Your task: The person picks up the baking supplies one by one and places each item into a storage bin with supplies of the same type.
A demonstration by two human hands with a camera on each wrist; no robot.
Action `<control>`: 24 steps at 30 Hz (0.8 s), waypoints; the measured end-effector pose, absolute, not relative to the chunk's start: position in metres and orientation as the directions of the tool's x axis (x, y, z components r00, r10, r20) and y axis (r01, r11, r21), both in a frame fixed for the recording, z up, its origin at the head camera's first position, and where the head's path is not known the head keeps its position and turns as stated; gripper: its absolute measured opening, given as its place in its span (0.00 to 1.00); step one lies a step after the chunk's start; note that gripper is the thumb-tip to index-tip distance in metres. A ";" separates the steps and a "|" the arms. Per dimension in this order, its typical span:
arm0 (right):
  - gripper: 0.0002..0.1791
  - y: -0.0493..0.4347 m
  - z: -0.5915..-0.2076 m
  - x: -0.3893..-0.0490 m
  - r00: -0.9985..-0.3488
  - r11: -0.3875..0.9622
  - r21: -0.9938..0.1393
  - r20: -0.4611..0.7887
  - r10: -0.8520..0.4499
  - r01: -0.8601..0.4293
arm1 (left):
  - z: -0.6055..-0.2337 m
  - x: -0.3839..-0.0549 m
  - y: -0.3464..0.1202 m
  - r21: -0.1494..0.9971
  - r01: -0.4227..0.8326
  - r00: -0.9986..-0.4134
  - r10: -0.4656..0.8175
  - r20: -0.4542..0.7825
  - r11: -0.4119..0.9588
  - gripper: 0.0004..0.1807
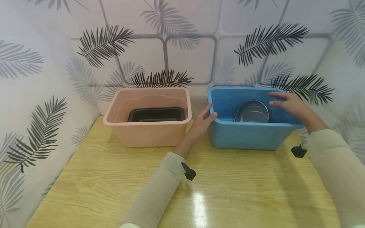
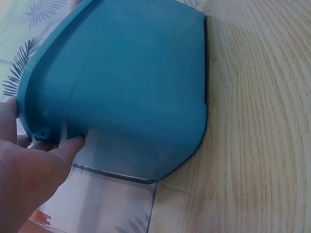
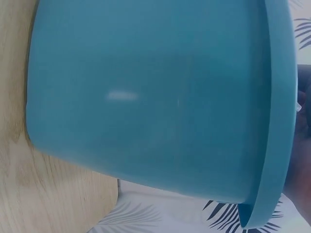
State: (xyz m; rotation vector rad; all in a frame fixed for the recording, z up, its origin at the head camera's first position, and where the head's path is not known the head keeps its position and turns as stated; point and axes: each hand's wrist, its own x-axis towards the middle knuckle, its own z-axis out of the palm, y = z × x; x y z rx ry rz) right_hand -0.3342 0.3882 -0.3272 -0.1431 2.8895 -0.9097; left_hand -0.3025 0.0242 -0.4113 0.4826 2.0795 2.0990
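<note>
A blue plastic bin (image 1: 245,136) stands on the right part of the table. My left hand (image 1: 200,125) grips its left rim; in the left wrist view, the fingers and thumb of that hand (image 2: 34,170) lie about the rim at a corner. Over the bin's right end reaches my right hand (image 1: 295,106), fingers spread and holding nothing visible. The right wrist view shows mostly the bin's outer wall (image 3: 146,121), which hides most of the hand. Inside the bin leans a round grey metal pan (image 1: 253,112), apart from the right fingertips.
To the left stands a pink plastic bin (image 1: 151,135) with a dark rectangular pan (image 1: 156,114) inside it. Both bins sit at the back of the wooden table (image 1: 228,186), close to a wall (image 1: 191,60) with a leaf pattern.
</note>
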 end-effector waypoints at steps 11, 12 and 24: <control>0.44 0.379 -0.319 -0.320 -0.988 0.818 -0.570 -0.065 -0.139 -0.077 | -0.411 -0.303 0.027 0.992 0.124 -0.939 0.318 0.129 -0.037 0.34; 0.44 0.377 -0.319 -0.317 -0.988 0.818 -0.569 -0.062 -0.141 -0.081 | -0.411 -0.303 0.027 0.992 0.123 -0.940 0.315 0.127 -0.035 0.35; 0.37 0.341 -0.317 -0.275 -0.979 0.798 -0.572 0.168 -0.113 -0.190 | -0.411 -0.289 0.013 0.967 0.238 -0.923 0.332 0.197 0.088 0.37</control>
